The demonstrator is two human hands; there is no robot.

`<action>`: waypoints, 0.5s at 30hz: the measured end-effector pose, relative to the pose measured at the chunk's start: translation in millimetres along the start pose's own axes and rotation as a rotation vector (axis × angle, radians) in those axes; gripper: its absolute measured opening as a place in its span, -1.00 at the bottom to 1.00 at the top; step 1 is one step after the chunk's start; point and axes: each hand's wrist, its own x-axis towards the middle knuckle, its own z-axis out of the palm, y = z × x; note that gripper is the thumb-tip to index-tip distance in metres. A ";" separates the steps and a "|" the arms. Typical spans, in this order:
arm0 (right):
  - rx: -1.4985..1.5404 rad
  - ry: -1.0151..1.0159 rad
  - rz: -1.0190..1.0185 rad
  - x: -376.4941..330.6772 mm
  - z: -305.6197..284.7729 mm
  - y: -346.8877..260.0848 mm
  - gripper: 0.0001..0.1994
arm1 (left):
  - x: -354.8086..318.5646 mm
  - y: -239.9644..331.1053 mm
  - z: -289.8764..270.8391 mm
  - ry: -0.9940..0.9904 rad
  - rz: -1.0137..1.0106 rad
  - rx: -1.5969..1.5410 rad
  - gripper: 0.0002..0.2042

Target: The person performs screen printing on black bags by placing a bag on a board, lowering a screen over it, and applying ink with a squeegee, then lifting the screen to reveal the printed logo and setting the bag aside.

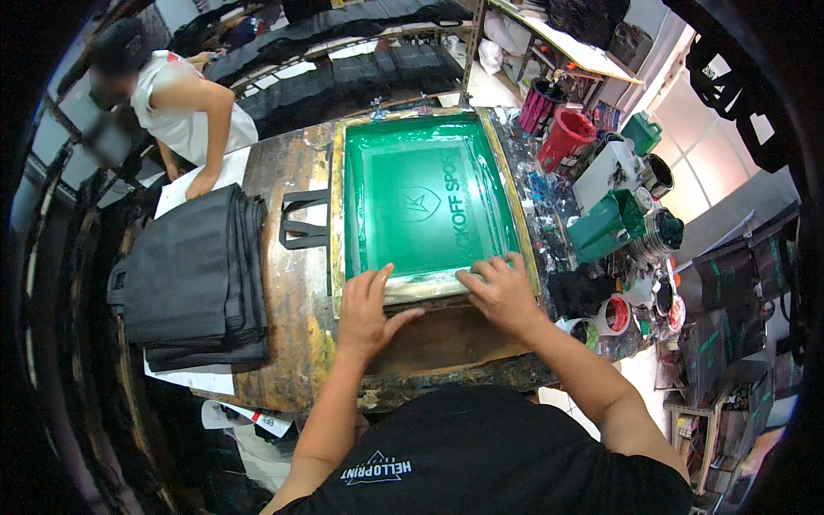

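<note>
A screen-printing frame (pixel 508 184) with a pale, paint-smeared rim lies in front of me, its mesh (pixel 390 202) covered in wet green ink around a shield emblem and lettering. My left hand (pixel 365 316) rests at the frame's near left corner, fingers stretched forward over the rim and thumb spread aside. At the near right, my right hand (pixel 505 294) has its fingers bent over the near rim; its thumb is hidden. Black bag handles (pixel 305 236) stick out from under the frame's left side.
On the left of the stained table (pixel 296 335) sits a stack of black fabric bags (pixel 189 262). A person (pixel 193 103) stands behind it, one hand near the stack. Along the right edge crowd a red bucket (pixel 566 137), a green container (pixel 605 227) and several ink pots. Clamps (pixel 422 107) line the frame's far side.
</note>
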 end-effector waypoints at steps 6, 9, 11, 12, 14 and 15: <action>0.103 0.078 0.128 -0.7 27.2 -38.3 -0.35 | -70.0 -65.4 -7.9 -0.086 -0.472 0.204 0.21; 0.081 0.149 0.089 5.8 19.2 -26.2 -0.43 | -66.2 -78.0 2.1 -0.157 -0.493 0.146 -0.03; 0.069 0.156 0.109 13.6 6.3 -23.8 -0.49 | -58.7 -76.2 2.1 -0.119 -0.464 0.141 -0.13; 0.051 0.158 0.121 17.8 0.8 -26.2 -0.51 | -57.9 -72.4 0.5 -0.073 -0.462 0.120 -0.18; 0.028 0.182 0.145 26.1 -9.0 -27.0 -0.53 | -57.3 -66.3 -0.2 0.009 -0.486 0.051 -0.22; 0.024 0.204 0.153 29.1 -13.2 -27.8 -0.53 | -59.1 -62.8 -1.2 0.046 -0.513 0.003 -0.22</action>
